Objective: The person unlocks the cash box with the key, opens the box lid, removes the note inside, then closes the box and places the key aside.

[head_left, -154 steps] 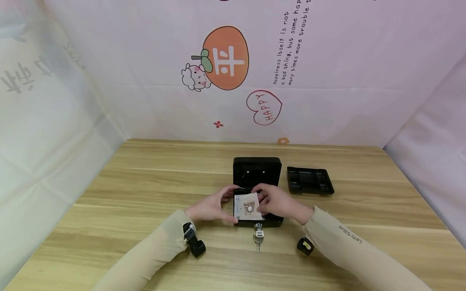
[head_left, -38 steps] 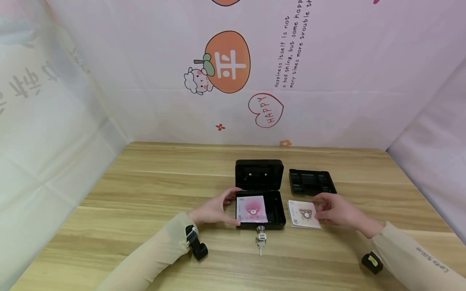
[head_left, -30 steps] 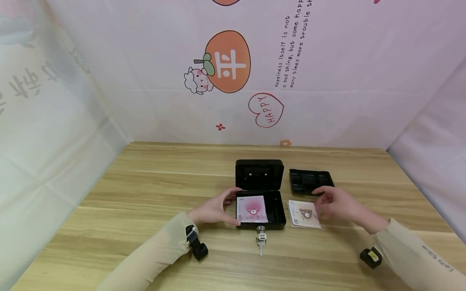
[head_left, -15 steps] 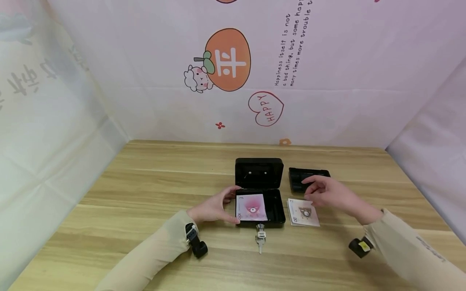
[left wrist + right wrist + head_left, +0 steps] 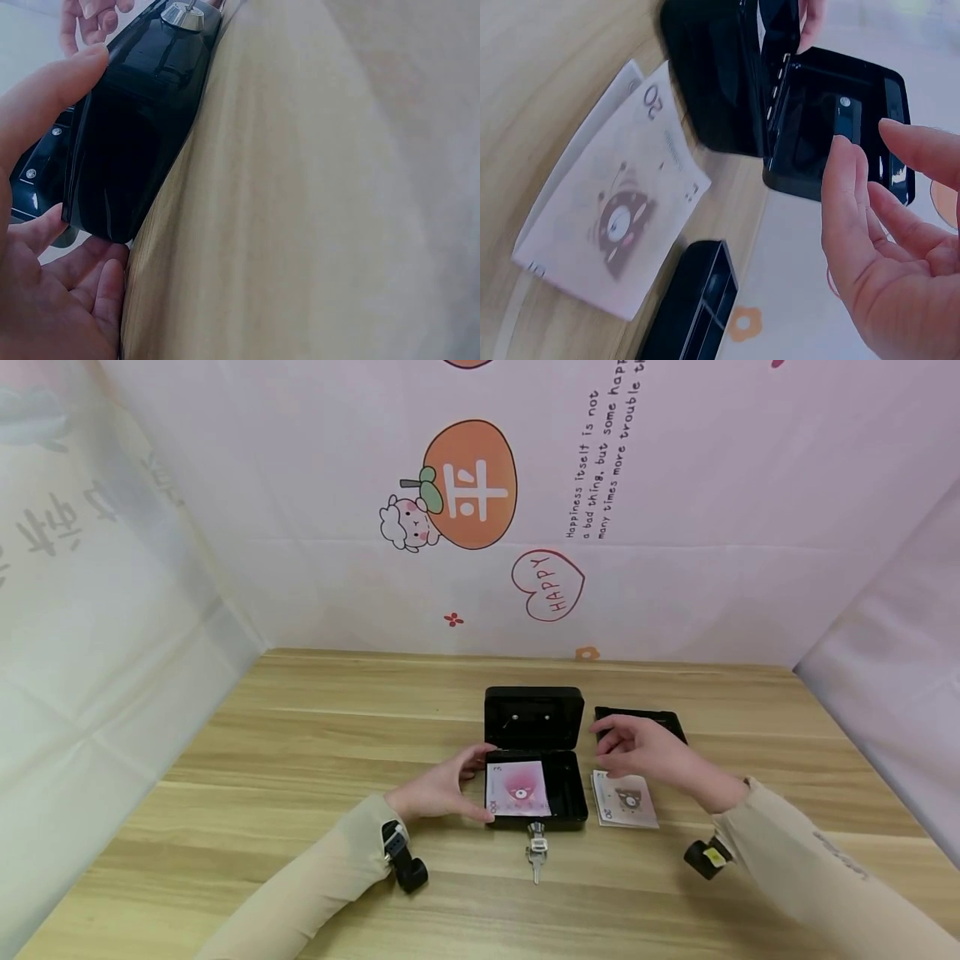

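A black cash box [image 5: 572,823] stands on the table with its lid [image 5: 531,718] raised. Pink paper notes marked 100 [image 5: 519,790] lie in its left part. My left hand [image 5: 442,787] grips the box's left end; in the left wrist view its thumb and fingers touch opposite corners of the box wall [image 5: 139,127]. My right hand [image 5: 647,753] hovers with nothing in its loosely bent fingers, to the right of the box. Below it lies a small stack of pale notes marked 20 [image 5: 628,806], slightly fanned in the right wrist view [image 5: 626,210].
Behind my right hand lies a black compartment tray [image 5: 666,720], partly covered by that hand. Keys [image 5: 537,858] hang from the lock at the box's front. A printed white cloth [image 5: 660,602] rises behind the wooden table [image 5: 337,710].
The notes marked 20 have gone from the box to the table on its right, uncovering the pink notes. My right hand has released them and moved left towards the box. My left hand stays put.
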Tool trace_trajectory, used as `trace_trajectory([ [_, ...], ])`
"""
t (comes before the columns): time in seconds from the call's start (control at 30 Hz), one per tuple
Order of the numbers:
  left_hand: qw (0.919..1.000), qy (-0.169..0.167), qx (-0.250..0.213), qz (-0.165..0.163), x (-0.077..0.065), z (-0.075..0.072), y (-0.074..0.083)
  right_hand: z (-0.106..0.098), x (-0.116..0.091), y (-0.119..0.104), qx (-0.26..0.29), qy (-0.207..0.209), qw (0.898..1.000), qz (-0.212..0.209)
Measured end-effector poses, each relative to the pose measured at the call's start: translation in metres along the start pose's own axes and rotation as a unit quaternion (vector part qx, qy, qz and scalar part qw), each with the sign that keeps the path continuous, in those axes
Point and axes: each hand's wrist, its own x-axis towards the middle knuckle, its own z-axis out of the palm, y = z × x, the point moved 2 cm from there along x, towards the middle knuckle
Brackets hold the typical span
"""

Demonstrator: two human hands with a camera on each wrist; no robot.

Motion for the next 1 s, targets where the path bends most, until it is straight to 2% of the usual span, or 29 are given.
trace_trajectory([
  [0.27,1.0,-0.002,0.004,0.005,0.001,0.0,-0.001,0.012,0.01,-0.002,-0.017,-0.015,1.0,-0.012],
  [0.4,1.0,-0.002,0.003,0.003,0.001,0.0,-0.002,0.02,0.016,-0.003,-0.008,-0.026,1.0,-0.01],
  [0.77,0.9999,-0.003,-0.002,0.009,0.003,0.002,-0.004,0.045,0.029,-0.005,-0.013,-0.046,0.999,0.011],
  [1.0,1.0,-0.001,-0.003,0.006,0.003,0.0,-0.004,0.054,0.036,-0.008,-0.042,-0.049,0.997,0.033],
])
